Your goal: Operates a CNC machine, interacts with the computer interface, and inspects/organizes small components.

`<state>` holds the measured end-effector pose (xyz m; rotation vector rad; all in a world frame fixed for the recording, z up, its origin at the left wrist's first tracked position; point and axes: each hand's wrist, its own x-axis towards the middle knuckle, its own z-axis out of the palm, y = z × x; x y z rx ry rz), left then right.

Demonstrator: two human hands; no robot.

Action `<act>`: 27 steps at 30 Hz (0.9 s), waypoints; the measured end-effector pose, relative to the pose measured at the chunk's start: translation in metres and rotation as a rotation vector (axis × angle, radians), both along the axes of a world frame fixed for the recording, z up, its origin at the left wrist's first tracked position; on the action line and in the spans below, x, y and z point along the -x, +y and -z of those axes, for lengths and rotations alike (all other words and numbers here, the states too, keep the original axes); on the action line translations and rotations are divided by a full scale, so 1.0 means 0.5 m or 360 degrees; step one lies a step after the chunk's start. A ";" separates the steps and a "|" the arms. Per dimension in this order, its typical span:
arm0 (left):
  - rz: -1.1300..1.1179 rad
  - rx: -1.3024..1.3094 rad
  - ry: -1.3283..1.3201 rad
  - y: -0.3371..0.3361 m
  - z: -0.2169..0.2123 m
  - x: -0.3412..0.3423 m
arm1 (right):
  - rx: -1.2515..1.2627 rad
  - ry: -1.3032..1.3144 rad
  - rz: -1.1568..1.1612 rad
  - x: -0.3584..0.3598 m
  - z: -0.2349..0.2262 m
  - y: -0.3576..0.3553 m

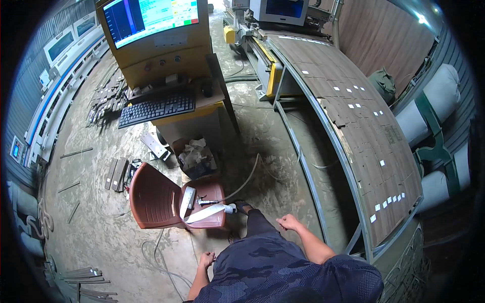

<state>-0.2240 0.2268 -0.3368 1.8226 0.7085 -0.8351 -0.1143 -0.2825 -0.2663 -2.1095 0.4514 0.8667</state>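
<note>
My left hand [207,259] hangs beside my hip with its fingers curled in, and no object shows in it. My right hand [289,222] is held out ahead of my body, loosely closed, with nothing seen between the fingers. Neither hand touches anything. Nearest ahead is a brown plastic chair [154,202]. On its seat lie a white box-shaped device [188,198], a curling white label strip [204,214] and a metal air gun [207,202] with a hose. To the right of my right hand runs a long table of brown wood-grain panels [364,126] bearing small white labels.
A yellow control cabinet [166,65] with a lit screen [151,20] carries a black keyboard [156,110] and mouse [207,87]. Under it stands a box of crumpled waste [196,156]. Hoses cross the floor. Wood strips [88,283] lie at left. A metal frame [303,156] edges the table.
</note>
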 end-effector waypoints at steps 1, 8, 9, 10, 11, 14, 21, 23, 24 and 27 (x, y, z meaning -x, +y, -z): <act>-0.0013 -0.0006 0.0012 0.008 0.001 0.012 | -0.0006 0.0012 -0.0013 -0.005 -0.043 0.020; -0.0066 0.0013 0.0206 0.037 -0.022 0.072 | -0.0013 0.0510 -0.0724 -0.019 -0.197 0.139; -0.0071 -0.0015 0.0209 0.034 -0.026 0.076 | -0.0101 0.0479 -0.0762 -0.019 -0.187 0.140; -0.0079 -0.0041 0.0212 0.032 -0.030 0.082 | -0.0176 0.0481 -0.0716 -0.020 -0.181 0.134; -0.0128 -0.0043 0.0218 0.035 -0.025 0.094 | -0.0175 0.0488 -0.0766 -0.025 -0.180 0.135; -0.0131 0.0009 0.0173 0.046 0.017 0.110 | -0.0252 0.0448 -0.0648 -0.019 -0.184 0.135; -0.0169 0.0065 0.0195 0.027 0.017 0.100 | -0.0294 0.0155 -0.0678 -0.030 -0.283 0.139; -0.0084 0.0001 0.0186 0.025 0.009 0.078 | -0.0200 -0.0005 -0.0823 -0.039 -0.303 0.138; -0.0086 -0.0008 0.0208 0.026 0.010 0.072 | -0.0200 -0.0012 -0.0805 -0.043 -0.291 0.136; -0.0117 -0.0002 0.0248 0.016 0.018 0.048 | -0.0147 -0.0025 -0.0813 -0.070 -0.276 0.135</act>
